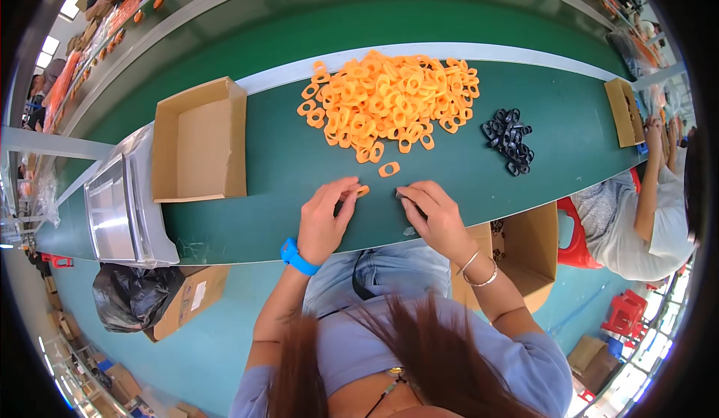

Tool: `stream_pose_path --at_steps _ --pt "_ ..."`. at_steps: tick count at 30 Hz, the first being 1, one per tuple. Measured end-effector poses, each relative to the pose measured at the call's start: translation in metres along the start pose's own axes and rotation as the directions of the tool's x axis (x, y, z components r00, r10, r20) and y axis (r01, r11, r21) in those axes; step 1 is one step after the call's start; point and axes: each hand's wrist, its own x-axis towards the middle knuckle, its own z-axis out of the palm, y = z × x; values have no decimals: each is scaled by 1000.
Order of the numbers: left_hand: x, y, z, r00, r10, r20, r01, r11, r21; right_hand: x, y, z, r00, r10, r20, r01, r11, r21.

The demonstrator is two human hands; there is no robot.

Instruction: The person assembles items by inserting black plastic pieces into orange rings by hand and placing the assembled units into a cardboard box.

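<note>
Between the thumb and fingers of my left hand [326,216] is a small orange ring-shaped piece [363,191]. A small black piece [399,194] sits pinched in the fingertips of my right hand [434,216]; its shape is mostly hidden. The two hands are apart, both low over the green table. Just beyond them one loose orange ring [389,169] lies by itself. Farther back spreads a big heap of orange rings [389,96]. A smaller pile of black ring-like pieces [510,139] lies to the right of it.
An open cardboard box [200,141] stands on the table [269,231] at left, beside a clear-lidded grey plastic bin [123,201]. Another open carton [524,257] is below the right edge. A small box [625,113] stands far right, near a seated person [636,223].
</note>
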Motion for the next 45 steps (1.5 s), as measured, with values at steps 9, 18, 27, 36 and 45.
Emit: stream_pose_path --at_steps 9,18,27,36,45 --pt "15 -10 -6 981 191 26 -192 964 181 18 4 -2 965 264 5 -264 965 -6" --pt "9 -13 -10 989 129 72 -137 984 111 13 6 -5 981 179 79 -180 984 9" --pt "3 -6 5 982 160 100 -166 985 51 14 1 -14 987 113 116 -111 994 -22" --pt "-8 -2 -3 991 103 90 -110 992 68 11 -6 -13 978 186 91 -191 980 59" --pt "15 -7 1 957 195 217 -225 967 122 13 -3 -18 978 123 167 -123 992 -7"
